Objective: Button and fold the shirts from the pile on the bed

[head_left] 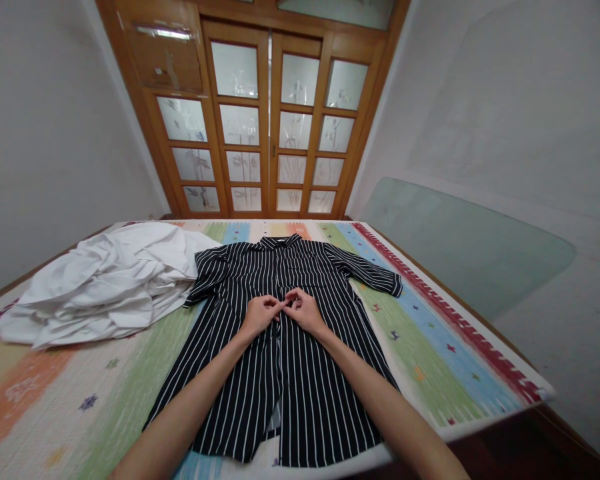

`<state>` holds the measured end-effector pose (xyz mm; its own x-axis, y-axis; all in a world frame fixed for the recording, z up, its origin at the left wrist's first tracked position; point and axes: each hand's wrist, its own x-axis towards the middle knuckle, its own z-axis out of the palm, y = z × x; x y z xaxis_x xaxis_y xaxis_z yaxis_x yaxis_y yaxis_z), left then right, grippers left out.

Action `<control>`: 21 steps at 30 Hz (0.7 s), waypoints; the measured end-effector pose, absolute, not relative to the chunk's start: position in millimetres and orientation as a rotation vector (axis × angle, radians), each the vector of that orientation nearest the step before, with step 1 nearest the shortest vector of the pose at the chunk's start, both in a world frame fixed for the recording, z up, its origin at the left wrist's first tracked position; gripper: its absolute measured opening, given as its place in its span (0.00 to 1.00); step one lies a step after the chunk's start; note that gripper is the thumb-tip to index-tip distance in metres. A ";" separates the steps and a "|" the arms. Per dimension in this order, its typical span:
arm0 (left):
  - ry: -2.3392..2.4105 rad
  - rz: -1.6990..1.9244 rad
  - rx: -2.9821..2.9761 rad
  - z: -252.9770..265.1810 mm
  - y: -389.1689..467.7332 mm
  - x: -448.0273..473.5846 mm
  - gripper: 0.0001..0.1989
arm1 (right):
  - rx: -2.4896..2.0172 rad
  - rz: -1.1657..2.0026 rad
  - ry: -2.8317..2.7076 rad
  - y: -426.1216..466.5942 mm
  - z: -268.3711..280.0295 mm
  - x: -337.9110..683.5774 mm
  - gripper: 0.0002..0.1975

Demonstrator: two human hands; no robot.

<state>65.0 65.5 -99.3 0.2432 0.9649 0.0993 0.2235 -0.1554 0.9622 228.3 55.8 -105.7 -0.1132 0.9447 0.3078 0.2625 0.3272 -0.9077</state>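
A black shirt with white stripes (320, 373) lies spread out front side up, its collar at the far end. Below the hands its front edges hang apart; above them the front looks closed. My left hand (263, 313) pinches the shirt's front edge near the middle, fingers pressed together. Close against it, my right hand (303, 310) pinches the other front edge, and the fingertips of both hands meet. Any button between the fingers is too small or hidden to make out.
A crumpled white cloth (115, 287) is heaped left of the shirt, touching its sleeve. Both lie on a table with a colourful striped cover (430, 347). Walls stand on either side. A glass panel (460, 233) leans at the right, and wooden glazed doors (270, 120) are behind.
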 end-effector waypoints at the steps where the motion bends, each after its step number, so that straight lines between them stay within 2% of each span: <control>1: 1.135 1.008 1.580 -99.8 65.5 64.7 0.18 | -1.122 0.854 -1.605 55.8 -106.0 228.3 0.10; 7: 1.139 1.015 1.574 -104.2 67.2 63.4 0.15 | -1.192 0.825 -1.624 57.3 -106.9 227.8 0.05; 16: 1.143 0.977 1.494 -107.3 70.0 62.3 0.12 | -1.252 0.712 -1.746 61.0 -106.0 230.5 0.06; 21: 1.197 0.997 1.646 -105.0 72.5 61.4 0.06 | -1.301 0.679 -1.735 64.6 -108.7 231.4 0.06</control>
<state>61.4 72.5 -105.0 0.2246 0.9672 0.1190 0.2917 -0.1833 0.9388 231.4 64.6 -108.7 -0.1060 0.9476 0.3015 0.4914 0.3135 -0.8126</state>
